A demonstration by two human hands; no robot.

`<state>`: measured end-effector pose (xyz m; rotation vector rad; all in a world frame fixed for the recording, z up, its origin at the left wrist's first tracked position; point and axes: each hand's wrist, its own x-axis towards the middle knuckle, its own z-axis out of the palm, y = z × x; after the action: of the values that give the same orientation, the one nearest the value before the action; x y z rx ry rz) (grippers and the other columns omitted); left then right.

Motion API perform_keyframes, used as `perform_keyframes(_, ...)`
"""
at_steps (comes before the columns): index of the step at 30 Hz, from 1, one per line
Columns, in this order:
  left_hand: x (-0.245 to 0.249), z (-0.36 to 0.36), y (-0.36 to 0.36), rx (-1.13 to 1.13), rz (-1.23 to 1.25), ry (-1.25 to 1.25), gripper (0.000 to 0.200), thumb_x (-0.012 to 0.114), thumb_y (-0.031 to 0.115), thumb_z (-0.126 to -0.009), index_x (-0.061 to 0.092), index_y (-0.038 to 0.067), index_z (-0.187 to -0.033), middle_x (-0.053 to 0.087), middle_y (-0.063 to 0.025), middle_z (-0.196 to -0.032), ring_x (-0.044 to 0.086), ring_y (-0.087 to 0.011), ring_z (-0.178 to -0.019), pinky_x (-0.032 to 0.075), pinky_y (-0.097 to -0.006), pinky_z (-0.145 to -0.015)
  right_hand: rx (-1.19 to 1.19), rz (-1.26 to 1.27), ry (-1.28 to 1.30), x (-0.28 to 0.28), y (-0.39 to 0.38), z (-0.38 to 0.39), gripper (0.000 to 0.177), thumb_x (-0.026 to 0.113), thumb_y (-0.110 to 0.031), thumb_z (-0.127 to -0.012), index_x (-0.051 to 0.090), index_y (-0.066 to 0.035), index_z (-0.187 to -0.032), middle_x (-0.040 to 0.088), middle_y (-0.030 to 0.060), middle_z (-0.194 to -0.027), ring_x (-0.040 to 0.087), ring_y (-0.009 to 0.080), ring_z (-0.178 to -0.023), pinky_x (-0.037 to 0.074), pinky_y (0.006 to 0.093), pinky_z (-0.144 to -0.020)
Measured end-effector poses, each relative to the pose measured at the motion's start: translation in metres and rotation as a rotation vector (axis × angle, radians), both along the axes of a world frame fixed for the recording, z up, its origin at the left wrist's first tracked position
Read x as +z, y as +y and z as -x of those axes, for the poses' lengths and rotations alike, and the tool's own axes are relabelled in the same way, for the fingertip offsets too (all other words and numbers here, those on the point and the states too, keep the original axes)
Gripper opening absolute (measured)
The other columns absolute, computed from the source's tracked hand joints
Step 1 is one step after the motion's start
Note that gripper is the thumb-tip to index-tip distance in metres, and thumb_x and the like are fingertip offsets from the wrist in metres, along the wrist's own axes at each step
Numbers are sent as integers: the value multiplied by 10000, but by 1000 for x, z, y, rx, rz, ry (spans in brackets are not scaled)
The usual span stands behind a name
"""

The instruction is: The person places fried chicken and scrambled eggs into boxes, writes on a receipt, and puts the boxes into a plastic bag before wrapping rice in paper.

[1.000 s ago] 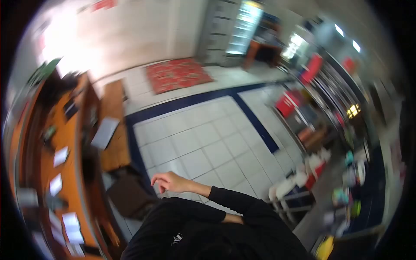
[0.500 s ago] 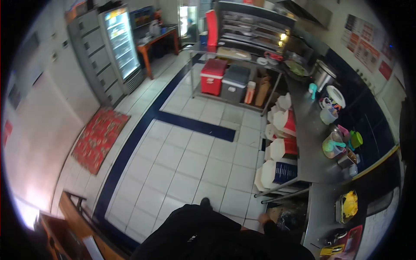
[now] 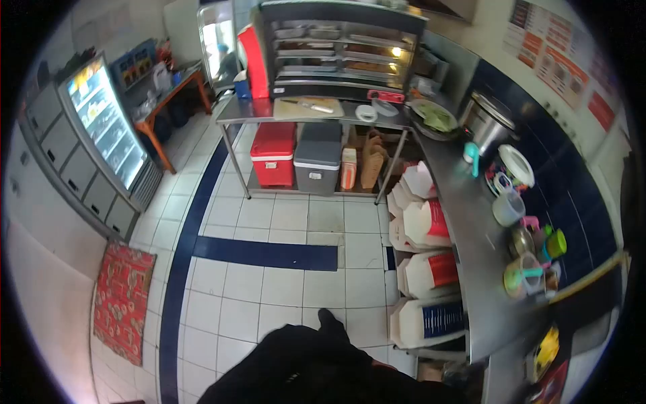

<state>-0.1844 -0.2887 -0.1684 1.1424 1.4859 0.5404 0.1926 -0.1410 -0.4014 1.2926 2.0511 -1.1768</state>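
Observation:
Neither of my hands shows at this moment; only my dark clothing (image 3: 289,367) and the tip of one dark shoe (image 3: 328,320) appear at the bottom. To my right runs a long steel counter (image 3: 464,236). White food boxes with red or dark-blue panels (image 3: 427,323) are stacked beneath it. On the counter stand a clear tub with a turquoise handle (image 3: 518,279), a clear measuring jug (image 3: 508,207) and a large steel pot (image 3: 486,120). A cutting board (image 3: 289,109) with a knife (image 3: 315,106) lies on the steel table ahead.
Below the far table sit a red cooler (image 3: 274,158) and a grey cooler (image 3: 317,158). A glass display case (image 3: 340,57) stands behind. At left are a lit drinks fridge (image 3: 108,124), grey lockers (image 3: 84,178) and a red patterned mat (image 3: 124,303) on the tiled floor.
The view has moved forward and turned, so the far table and coolers look nearer. My right hand, low beside the counter earlier, has left view. The wooden furniture at lower left is almost gone.

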Motion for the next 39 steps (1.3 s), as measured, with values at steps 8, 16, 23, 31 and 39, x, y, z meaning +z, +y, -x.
perform_keyframes(8,49,114,228,-428,-317,-265,375,508,219,-933,538,-40,-1202,578,-154,-1217,526,-266,-1115,418,-374,-954,716,-186,-208,-17,253,227,232,614,-237,-744,680,-17,-776,664,208,-826,640,376,-807,509,471,-748)
perform_keyframes(16,66,350,274,-492,-492,-507,383,511,231,-938,538,-43,-1205,583,-150,-1214,531,-253,-1108,421,-370,-949,-55,3,401,24,344,672,203,465,-91,-866,582,6,-1002,655,192,-750,620,316,-499,506,411,-447)
perform_keyframes(23,70,576,272,-585,-569,-589,392,513,241,-943,538,-45,-1208,587,-146,-1212,535,-242,-1101,424,-366,-945,1067,-5,87,-26,245,866,403,674,-386,-763,670,-68,-1011,675,145,-936,652,301,-850,505,433,-760)
perform_keyframes(31,48,877,267,-574,-545,-633,401,516,253,-948,537,-48,-1211,592,-142,-1209,540,-229,-1094,428,-361,-940,1058,59,-10,15,209,1214,369,684,-318,-749,661,-65,-1017,676,133,-926,648,273,-895,496,422,-792)
perform_keyframes(39,65,1200,211,-412,-556,-643,411,518,265,-953,537,-51,-1215,597,-138,-1206,544,-216,-1087,431,-357,-935,1527,-331,805,-8,177,1642,167,573,-173,-855,635,-51,-950,657,109,-741,656,218,-627,515,365,-557)
